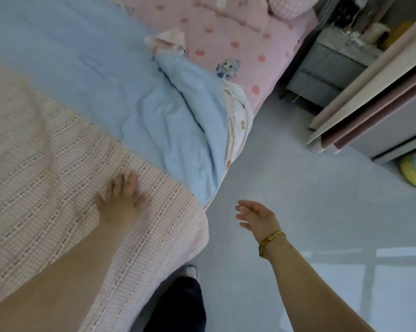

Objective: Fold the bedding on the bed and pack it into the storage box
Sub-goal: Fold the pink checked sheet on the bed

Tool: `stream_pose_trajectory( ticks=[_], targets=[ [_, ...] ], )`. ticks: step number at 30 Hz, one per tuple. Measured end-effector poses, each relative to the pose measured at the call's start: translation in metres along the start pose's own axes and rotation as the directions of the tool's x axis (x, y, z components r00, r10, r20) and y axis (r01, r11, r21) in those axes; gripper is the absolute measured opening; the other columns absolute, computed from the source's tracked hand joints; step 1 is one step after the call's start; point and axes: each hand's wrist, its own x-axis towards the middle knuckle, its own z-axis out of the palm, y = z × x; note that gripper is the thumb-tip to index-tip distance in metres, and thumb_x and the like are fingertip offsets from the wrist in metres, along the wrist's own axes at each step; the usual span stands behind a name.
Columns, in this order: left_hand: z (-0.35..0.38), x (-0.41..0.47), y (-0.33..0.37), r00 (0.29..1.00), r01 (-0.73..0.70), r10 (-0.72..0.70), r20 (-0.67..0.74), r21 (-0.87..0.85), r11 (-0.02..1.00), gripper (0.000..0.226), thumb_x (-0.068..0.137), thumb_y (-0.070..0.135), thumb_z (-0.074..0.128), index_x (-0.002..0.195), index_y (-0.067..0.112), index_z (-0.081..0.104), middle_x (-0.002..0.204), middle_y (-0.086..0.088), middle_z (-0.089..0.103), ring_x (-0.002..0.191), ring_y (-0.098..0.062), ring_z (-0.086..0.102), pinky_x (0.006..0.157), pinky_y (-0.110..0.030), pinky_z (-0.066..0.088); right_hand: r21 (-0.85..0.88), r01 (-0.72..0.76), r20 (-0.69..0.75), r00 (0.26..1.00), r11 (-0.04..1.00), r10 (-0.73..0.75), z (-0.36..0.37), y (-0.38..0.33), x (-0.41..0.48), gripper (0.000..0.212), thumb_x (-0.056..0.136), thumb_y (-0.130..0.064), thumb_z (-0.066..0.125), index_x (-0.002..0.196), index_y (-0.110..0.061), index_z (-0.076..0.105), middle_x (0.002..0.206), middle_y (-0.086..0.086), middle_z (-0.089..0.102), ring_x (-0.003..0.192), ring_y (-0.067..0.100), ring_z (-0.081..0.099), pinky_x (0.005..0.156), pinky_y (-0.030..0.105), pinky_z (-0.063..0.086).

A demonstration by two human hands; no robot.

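A pink checked blanket [46, 178] covers the near left part of the bed. My left hand [123, 200] lies flat on it near its far edge, fingers spread, holding nothing. Beyond it a light blue quilt [87, 73] is spread out, with a bunched fold [197, 109] hanging over the bed's right edge. My right hand [254, 215], with a gold bracelet on the wrist, hovers open over the floor just right of the bed corner. No storage box is in view.
A pink dotted sheet [226, 37] and pillows lie at the head of the bed. A grey nightstand [321, 68] and a pale wardrobe [381, 111] stand to the right. Grey floor [310, 212] runs beside the bed, with a yellow cushion [415, 173] at its right edge.
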Motion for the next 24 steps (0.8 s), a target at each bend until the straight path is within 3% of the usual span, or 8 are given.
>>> stream_pose_trajectory(
  ticks=[4,7,10,13,16,19,22,24],
  targets=[
    [-0.012,0.081,0.044,1.000,0.030,-0.029,0.004,-0.057,0.998,0.063,0.096,0.047,0.027,0.148,0.026,-0.003,0.156,-0.003,-0.011,0.143,-0.022,-0.012,0.112,-0.051,-0.008,-0.107,0.069,0.012,0.998,0.992,-0.068,0.025,-0.065,0.109,0.027,0.092,-0.009,0.051,0.117,-0.007,0.059,0.091,-0.003,0.056,0.092,0.016,0.049,0.093,0.028,0.042],
    [-0.009,0.117,0.062,0.997,0.063,-0.065,0.046,0.058,0.996,0.067,0.094,0.056,0.019,0.145,0.030,-0.015,0.154,-0.003,-0.020,0.142,-0.023,-0.019,0.110,-0.053,-0.012,-0.205,0.136,-0.012,0.990,0.969,-0.142,0.035,-0.107,0.176,0.033,0.091,-0.012,0.053,0.124,-0.011,0.055,0.118,0.004,0.054,0.106,0.016,0.049,0.090,0.018,0.036],
    [-0.004,0.149,0.067,0.995,0.085,-0.091,0.043,0.122,0.989,0.070,0.093,0.058,0.016,0.142,0.030,-0.024,0.152,-0.002,-0.027,0.140,-0.022,-0.025,0.106,-0.053,-0.021,-0.271,0.224,-0.040,0.969,0.936,-0.243,0.048,-0.144,0.247,0.054,0.088,-0.020,0.059,0.138,-0.015,0.040,0.143,0.002,0.039,0.132,0.019,0.036,0.107,0.025,0.030],
    [0.000,0.168,0.067,0.995,0.079,-0.086,0.054,0.121,0.990,0.070,0.091,0.062,0.010,0.138,0.031,-0.031,0.149,0.000,-0.033,0.138,-0.021,-0.029,0.077,-0.038,-0.044,-0.436,0.243,-0.024,0.959,0.867,-0.281,0.071,-0.176,0.302,0.073,0.083,-0.036,0.063,0.144,-0.018,0.027,0.147,0.002,0.033,0.136,0.023,0.029,0.113,0.039,0.025],
    [0.004,0.176,0.061,0.993,0.070,-0.080,0.087,0.118,0.991,0.074,0.059,0.074,-0.016,0.114,0.034,-0.047,0.133,0.010,-0.044,0.137,-0.020,-0.031,0.065,-0.032,-0.047,-0.622,0.285,0.065,0.947,0.729,-0.315,0.095,-0.188,0.322,0.049,0.089,-0.036,0.055,0.131,-0.013,0.043,0.132,0.007,0.049,0.120,0.027,0.045,0.099,0.034,0.038],
    [0.004,0.183,0.056,0.991,0.061,-0.071,0.109,0.094,0.994,0.077,0.044,0.069,-0.021,0.108,0.033,-0.047,0.126,0.014,-0.044,0.137,-0.019,-0.030,0.066,-0.030,-0.048,-0.573,0.345,0.000,0.907,0.744,-0.420,0.081,-0.193,0.327,0.031,0.096,-0.024,0.044,0.120,-0.005,0.048,0.114,0.013,0.057,0.098,0.027,0.052,0.057,0.014,0.037],
    [0.000,0.184,0.058,0.996,0.060,-0.065,0.067,0.070,0.996,0.081,0.044,0.070,-0.018,0.111,0.033,-0.043,0.141,0.012,-0.036,0.138,-0.017,-0.028,0.068,-0.028,-0.048,-0.513,0.240,-0.274,0.864,0.824,-0.423,0.024,-0.189,0.337,0.031,0.095,-0.017,0.046,0.122,-0.002,0.048,0.121,0.018,0.055,0.110,0.030,0.051,0.078,0.025,0.035],
    [0.001,0.184,0.058,0.998,0.064,-0.064,-0.011,0.049,0.997,0.088,0.042,0.076,-0.019,0.116,0.032,-0.037,0.150,0.007,-0.028,0.140,-0.017,-0.025,0.071,-0.028,-0.048,-0.579,0.091,-0.302,0.899,0.810,-0.317,-0.006,-0.176,0.343,0.034,0.094,-0.015,0.045,0.125,-0.001,0.046,0.128,0.022,0.051,0.116,0.035,0.048,0.090,0.032,0.036]
  ],
)
